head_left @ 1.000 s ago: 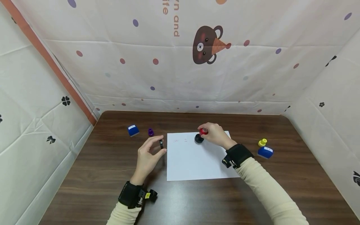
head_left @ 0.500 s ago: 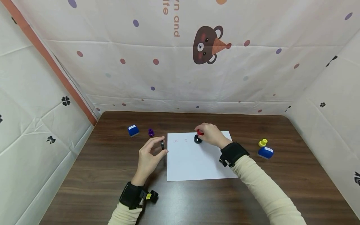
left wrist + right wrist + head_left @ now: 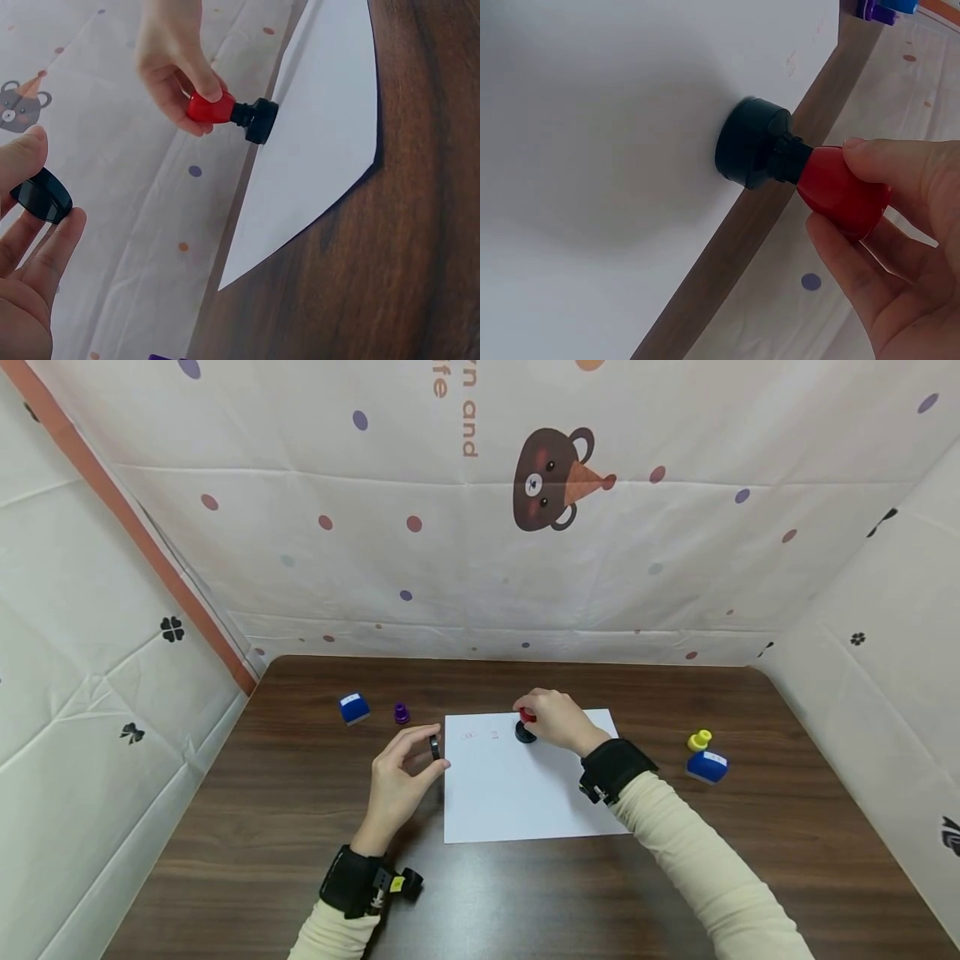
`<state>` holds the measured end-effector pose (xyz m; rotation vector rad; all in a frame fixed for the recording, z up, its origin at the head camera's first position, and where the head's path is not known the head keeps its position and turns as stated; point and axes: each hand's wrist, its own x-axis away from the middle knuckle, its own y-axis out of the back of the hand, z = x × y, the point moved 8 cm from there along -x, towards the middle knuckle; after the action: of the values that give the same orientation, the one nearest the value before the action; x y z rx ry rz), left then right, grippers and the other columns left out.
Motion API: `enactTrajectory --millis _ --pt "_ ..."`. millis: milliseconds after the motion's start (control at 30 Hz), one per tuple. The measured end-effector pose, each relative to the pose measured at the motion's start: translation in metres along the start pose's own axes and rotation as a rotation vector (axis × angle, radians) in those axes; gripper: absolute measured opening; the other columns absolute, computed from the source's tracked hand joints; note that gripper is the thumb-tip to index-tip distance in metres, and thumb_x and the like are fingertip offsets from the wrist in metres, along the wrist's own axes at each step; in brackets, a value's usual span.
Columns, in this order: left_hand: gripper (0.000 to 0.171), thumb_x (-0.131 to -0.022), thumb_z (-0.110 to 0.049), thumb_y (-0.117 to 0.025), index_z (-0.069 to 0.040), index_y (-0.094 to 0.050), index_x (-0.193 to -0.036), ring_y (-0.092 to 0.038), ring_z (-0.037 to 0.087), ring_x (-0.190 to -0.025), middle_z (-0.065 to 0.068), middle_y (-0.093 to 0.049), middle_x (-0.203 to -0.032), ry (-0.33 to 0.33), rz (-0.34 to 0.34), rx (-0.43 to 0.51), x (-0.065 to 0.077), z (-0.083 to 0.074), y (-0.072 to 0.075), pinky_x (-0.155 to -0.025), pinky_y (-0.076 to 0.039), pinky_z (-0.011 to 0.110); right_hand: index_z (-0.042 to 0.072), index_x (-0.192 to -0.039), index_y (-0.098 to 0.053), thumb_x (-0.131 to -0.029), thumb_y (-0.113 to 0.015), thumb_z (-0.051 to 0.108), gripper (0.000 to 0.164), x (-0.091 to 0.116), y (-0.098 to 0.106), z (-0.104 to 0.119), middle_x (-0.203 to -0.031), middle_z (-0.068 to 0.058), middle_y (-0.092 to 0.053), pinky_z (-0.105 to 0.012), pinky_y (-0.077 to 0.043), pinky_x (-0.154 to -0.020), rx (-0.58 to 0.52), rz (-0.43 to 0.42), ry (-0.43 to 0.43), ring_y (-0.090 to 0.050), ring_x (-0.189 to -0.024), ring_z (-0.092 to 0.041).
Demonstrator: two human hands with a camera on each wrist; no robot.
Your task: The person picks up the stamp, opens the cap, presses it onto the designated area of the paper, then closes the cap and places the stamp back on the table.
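Note:
My right hand (image 3: 558, 718) grips the red handle of a stamp (image 3: 840, 187) with thumb and fingers. The stamp's black round base (image 3: 754, 142) is down at the upper part of a white sheet of paper (image 3: 525, 793). To the left of it on the sheet are small, faint red marks (image 3: 480, 736), too small to read. Just off the paper's left edge, my left hand (image 3: 397, 785) pinches a black round cap (image 3: 45, 196) between thumb and fingertips, raised above the table.
A blue block with a white label (image 3: 354, 708) and a small purple stamp-shaped piece (image 3: 402, 713) stand at the back left of the wooden table (image 3: 285, 827). On the right are a yellow piece (image 3: 699, 741) and another blue block (image 3: 707, 767). A printed cloth hangs behind.
My right hand has shifted slightly left with the stamp, which now sits nearer the red marks. The left hand and its cap have barely moved.

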<state>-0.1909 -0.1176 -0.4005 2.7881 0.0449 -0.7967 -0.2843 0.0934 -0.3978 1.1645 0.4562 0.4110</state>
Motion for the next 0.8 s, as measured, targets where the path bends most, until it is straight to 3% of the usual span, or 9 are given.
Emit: enactTrajectory --millis 400,667,800 --pt "0.046 -0.073 -0.002 -0.074 -0.002 -0.059 -0.117 -0.061 0.024 -0.102 0.009 -0.060 -0.115 0.020 0.003 -0.007 -0.003 -0.001 -0.002 -0.081 -0.053 0.037 0.003 -0.103 -0.067 -0.080 -0.069 0.005 0.024 -0.001 0.001 0.003 -0.100 -0.012 -0.066 -0.033 -0.056 -0.076 0.013 0.011 -0.007 -0.062 -0.083 -0.022" --pt "0.043 -0.073 0.006 -0.072 0.007 -0.058 -0.114 -0.060 0.034 -0.100 0.021 -0.058 -0.112 0.014 0.013 0.005 -0.005 -0.028 -0.001 -0.079 -0.052 0.048 0.002 -0.102 -0.068 -0.078 -0.070 0.004 0.024 -0.001 0.002 0.004 -0.097 -0.012 -0.066 -0.034 -0.056 -0.077 0.001 0.014 -0.032 -0.062 -0.082 -0.023" --pt "0.044 -0.074 0.003 -0.073 0.004 -0.059 -0.115 -0.060 0.031 -0.101 0.017 -0.059 -0.113 0.014 0.009 0.007 -0.004 -0.020 -0.002 -0.080 -0.053 0.041 0.003 -0.101 -0.068 -0.077 -0.072 0.004 0.024 -0.001 0.003 0.005 -0.097 -0.013 -0.066 -0.035 -0.055 -0.079 -0.005 0.009 -0.049 -0.062 -0.083 -0.024"
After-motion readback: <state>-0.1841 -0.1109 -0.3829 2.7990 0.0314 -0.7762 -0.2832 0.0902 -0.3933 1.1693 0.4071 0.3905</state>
